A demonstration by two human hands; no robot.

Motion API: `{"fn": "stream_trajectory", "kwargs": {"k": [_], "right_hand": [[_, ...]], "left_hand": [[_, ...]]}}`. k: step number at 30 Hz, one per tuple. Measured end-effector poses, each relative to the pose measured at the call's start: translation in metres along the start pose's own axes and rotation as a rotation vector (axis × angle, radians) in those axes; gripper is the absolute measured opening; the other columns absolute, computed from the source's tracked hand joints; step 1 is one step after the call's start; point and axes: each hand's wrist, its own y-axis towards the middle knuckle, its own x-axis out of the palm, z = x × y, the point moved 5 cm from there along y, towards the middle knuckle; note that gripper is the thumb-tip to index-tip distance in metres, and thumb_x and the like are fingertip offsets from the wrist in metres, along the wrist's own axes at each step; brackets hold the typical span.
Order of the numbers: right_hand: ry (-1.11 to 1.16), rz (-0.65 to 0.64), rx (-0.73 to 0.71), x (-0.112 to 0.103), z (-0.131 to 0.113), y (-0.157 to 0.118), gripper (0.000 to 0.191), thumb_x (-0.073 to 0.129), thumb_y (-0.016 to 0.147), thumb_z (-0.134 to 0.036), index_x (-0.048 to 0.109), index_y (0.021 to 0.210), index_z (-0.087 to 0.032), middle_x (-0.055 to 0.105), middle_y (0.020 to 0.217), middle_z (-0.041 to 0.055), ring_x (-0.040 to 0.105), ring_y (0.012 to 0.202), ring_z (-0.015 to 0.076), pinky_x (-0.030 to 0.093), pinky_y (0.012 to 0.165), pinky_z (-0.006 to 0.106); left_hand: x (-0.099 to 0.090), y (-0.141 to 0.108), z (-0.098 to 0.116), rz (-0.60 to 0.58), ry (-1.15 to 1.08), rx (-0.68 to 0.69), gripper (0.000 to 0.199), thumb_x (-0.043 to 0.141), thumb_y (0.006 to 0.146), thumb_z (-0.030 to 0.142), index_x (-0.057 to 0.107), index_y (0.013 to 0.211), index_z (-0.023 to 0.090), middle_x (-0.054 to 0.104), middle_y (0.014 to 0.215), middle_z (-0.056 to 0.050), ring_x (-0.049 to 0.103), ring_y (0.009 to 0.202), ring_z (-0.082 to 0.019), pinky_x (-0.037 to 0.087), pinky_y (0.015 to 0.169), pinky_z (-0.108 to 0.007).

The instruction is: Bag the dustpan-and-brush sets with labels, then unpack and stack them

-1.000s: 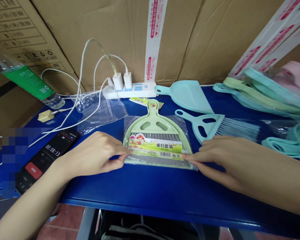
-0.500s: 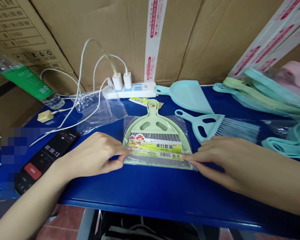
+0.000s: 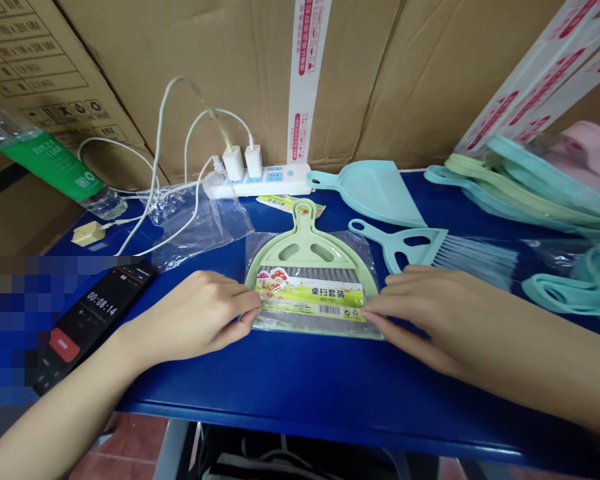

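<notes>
A green dustpan and brush set [image 3: 310,293] lies sealed in a clear plastic bag on the blue table, with a printed yellow-green label across its lower part. My left hand [image 3: 200,313] pinches the bag's left edge between thumb and fingers. My right hand [image 3: 420,320] holds the bag's right edge the same way, its fingertips on the label's end. Just beyond my right hand lies a loose light-blue hand brush [image 3: 410,243], close to my fingers. A light-blue dustpan [image 3: 375,190] rests behind it.
A stack of bagged dustpans [image 3: 530,193] sits at the right. A power strip [image 3: 260,181] with plugged-in chargers, a loose plastic bag [image 3: 195,227], a water bottle [image 3: 50,160] and a phone showing a timer [image 3: 97,320] sit left and behind. Cardboard boxes [image 3: 205,67] form the back wall.
My right hand has shifted slightly left and up, and the bag's right edge has moved inward with it. The bagged set sits slightly higher on the table.
</notes>
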Motion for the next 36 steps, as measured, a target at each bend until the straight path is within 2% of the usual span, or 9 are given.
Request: {"fn": "stream_trajectory", "kwargs": {"k": [4, 11, 17, 30, 36], "right_hand": [[0.011, -0.038, -0.031, 0.006, 0.000, 0.005, 0.027, 0.046, 0.090, -0.011, 0.062, 0.071, -0.021, 0.062, 0.064, 0.0007, 0.057, 0.060, 0.0187, 0.040, 0.061, 0.032], [-0.031, 0.048, -0.131, 0.008, -0.006, 0.008, 0.035, 0.034, 0.087, 0.002, 0.057, 0.074, -0.021, 0.061, 0.065, -0.0003, 0.054, 0.059, 0.0163, 0.038, 0.064, 0.031], [-0.041, 0.116, -0.145, 0.011, -0.008, 0.005, 0.034, 0.031, 0.091, 0.001, 0.053, 0.077, -0.021, 0.058, 0.066, -0.0003, 0.051, 0.060, 0.0167, 0.035, 0.066, 0.031], [-0.035, 0.127, -0.163, 0.016, -0.007, 0.007, 0.038, 0.028, 0.095, 0.000, 0.052, 0.074, -0.020, 0.059, 0.068, -0.0008, 0.048, 0.059, 0.0159, 0.034, 0.067, 0.031], [-0.088, 0.135, -0.197, 0.012, -0.013, 0.011, 0.038, 0.032, 0.093, 0.001, 0.058, 0.073, -0.020, 0.062, 0.066, -0.0008, 0.052, 0.060, 0.0164, 0.038, 0.065, 0.031]], "left_hand": [[0.003, 0.001, 0.003, 0.006, 0.079, 0.028, 0.036, 0.031, 0.101, 0.021, 0.061, 0.082, 0.018, 0.061, 0.064, 0.001, 0.057, 0.053, -0.015, 0.040, 0.053, -0.028], [0.002, 0.004, 0.010, 0.073, 0.240, 0.122, 0.035, 0.030, 0.101, 0.012, 0.057, 0.081, 0.018, 0.058, 0.062, 0.002, 0.052, 0.050, -0.014, 0.039, 0.051, -0.029], [0.005, 0.004, 0.013, 0.079, 0.352, 0.140, 0.030, 0.034, 0.097, 0.004, 0.055, 0.081, 0.017, 0.058, 0.063, 0.003, 0.052, 0.051, -0.013, 0.040, 0.052, -0.027], [0.009, 0.005, 0.010, 0.073, 0.322, 0.113, 0.034, 0.028, 0.104, 0.016, 0.049, 0.077, 0.019, 0.058, 0.063, 0.003, 0.052, 0.051, -0.012, 0.039, 0.052, -0.027], [0.011, 0.005, 0.010, 0.064, 0.296, 0.125, 0.033, 0.034, 0.104, 0.019, 0.051, 0.076, 0.018, 0.058, 0.064, 0.003, 0.051, 0.052, -0.012, 0.038, 0.052, -0.029]]}}
